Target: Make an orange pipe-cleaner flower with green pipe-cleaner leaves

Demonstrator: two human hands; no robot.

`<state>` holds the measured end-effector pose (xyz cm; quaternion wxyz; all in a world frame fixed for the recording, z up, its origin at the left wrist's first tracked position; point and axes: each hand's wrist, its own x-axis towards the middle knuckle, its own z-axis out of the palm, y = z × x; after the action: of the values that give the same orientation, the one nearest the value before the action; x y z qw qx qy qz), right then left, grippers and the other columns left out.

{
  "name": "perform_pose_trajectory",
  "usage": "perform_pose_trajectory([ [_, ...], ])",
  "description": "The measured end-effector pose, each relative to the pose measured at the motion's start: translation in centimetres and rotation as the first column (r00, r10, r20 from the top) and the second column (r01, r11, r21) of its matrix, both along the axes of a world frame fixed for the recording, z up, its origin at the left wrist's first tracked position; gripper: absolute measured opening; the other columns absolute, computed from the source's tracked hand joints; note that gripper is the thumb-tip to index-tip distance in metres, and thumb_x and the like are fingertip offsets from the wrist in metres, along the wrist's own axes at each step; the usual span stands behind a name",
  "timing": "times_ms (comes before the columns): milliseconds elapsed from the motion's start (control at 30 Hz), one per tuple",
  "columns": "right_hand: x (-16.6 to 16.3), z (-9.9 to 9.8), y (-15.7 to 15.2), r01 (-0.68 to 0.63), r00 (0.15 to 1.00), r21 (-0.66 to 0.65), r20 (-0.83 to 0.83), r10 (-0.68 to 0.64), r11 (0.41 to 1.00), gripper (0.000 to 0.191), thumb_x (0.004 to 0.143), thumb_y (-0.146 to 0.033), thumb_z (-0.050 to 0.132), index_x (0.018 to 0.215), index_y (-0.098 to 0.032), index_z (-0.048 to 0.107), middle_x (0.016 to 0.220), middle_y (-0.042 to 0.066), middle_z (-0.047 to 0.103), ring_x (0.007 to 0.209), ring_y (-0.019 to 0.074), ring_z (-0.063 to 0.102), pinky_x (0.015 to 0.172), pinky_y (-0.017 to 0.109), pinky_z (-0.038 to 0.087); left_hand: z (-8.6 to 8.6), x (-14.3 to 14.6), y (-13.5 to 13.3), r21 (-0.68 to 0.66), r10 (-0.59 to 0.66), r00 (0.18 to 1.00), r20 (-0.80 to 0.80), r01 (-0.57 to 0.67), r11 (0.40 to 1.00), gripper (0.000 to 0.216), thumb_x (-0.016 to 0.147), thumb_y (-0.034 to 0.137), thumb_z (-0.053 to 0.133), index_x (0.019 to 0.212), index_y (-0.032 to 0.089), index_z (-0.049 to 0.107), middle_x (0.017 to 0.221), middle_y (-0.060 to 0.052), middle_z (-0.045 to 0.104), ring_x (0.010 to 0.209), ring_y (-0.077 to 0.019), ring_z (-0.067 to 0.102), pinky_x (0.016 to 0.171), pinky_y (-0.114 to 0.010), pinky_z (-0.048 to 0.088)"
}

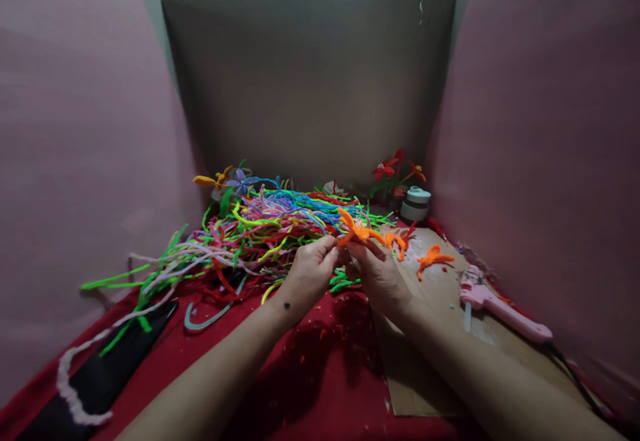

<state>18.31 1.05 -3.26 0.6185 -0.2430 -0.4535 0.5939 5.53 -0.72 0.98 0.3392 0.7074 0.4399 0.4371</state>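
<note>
Your left hand point(311, 269) and right hand point(376, 275) meet at the centre of the frame, fingertips nearly touching. Between them you pinch an orange flower point(356, 229) of bent pipe cleaner: both hands are closed narrowly on it, the left from the left side, the right from below and right. The flower sits just above your fingertips, its petals spread up and to the right.

Behind your hands, across the middle left of the frame, lies a big pile of pipe cleaners point(260, 227) in green, pink, blue, red and yellow, with strands trailing toward the lower left. A white strand point(70, 387) curls over a black pouch point(107, 374) at the lower left. All rests on a red cloth point(310, 374).

To the right of your hands a cardboard sheet point(440, 294) carries two more orange pieces point(434, 257), near your right hand but apart from it. A pink glue gun point(495, 304) lies at the right edge of the cardboard. At the upper right of the workspace stand red flowers point(395, 167) beside a white roll point(416, 203). A cardboard wall point(310, 81) closes the back.
</note>
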Motion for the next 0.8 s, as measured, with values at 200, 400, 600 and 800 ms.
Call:
perform_pose_trajectory([
  [200,-0.3,-0.3,-0.1,-0.165,0.985,-0.035,-0.058,0.163,0.986,0.013,0.076,-0.032,0.062,0.076,-0.02,0.064,0.058,-0.004,0.047,0.048,0.007,0.035,0.045,0.021,0.029,-1.0,-0.5,0.1,-0.359,-0.128,0.846,0.517,0.35,0.865,0.019,0.079,0.034,0.054,0.071,0.016,0.05,0.047,0.01,0.026,0.039,-0.0033,0.014,0.038,-0.016,0.015],
  [400,-0.5,-0.2,-0.3,-0.192,0.975,-0.062,-0.125,0.184,0.979,0.016,0.068,-0.029,0.07,0.078,-0.019,0.064,0.061,-0.004,0.053,0.054,0.0078,0.045,0.053,0.021,0.041,-2.3,-1.0,0.5,-0.381,-0.15,0.61,0.778,0.648,0.66,0.014,0.082,0.028,0.053,0.078,0.014,0.052,0.051,0.01,0.023,0.04,-0.0018,0.006,0.035,-0.012,0.016],
  [600,-0.4,-0.3,-0.5,-0.218,0.968,-0.12,-0.152,0.199,0.969,0.014,0.065,-0.027,0.071,0.072,-0.018,0.062,0.056,-0.004,0.054,0.049,0.0069,0.046,0.048,0.019,0.041,-2.3,-1.3,0.6,-0.397,-0.219,0.672,0.707,0.634,0.664,0.019,0.081,0.034,0.053,0.079,0.015,0.052,0.05,0.01,0.024,0.038,-0.0017,0.01,0.034,-0.013,0.016],
  [800,-0.3,-0.9,-0.1,-0.04,0.992,-0.138,-0.121,0.023,0.99,0.018,0.063,-0.024,0.072,0.079,-0.02,0.064,0.069,-0.003,0.061,0.054,0.0086,0.048,0.047,0.021,0.039,-2.6,-0.7,0.7,-0.056,-0.117,0.991,0.065,0.12,0.991,0.02,0.081,0.035,0.052,0.074,0.017,0.051,0.059,0.003,0.047,0.049,-0.0079,0.04,0.047,-0.019,0.032],
])
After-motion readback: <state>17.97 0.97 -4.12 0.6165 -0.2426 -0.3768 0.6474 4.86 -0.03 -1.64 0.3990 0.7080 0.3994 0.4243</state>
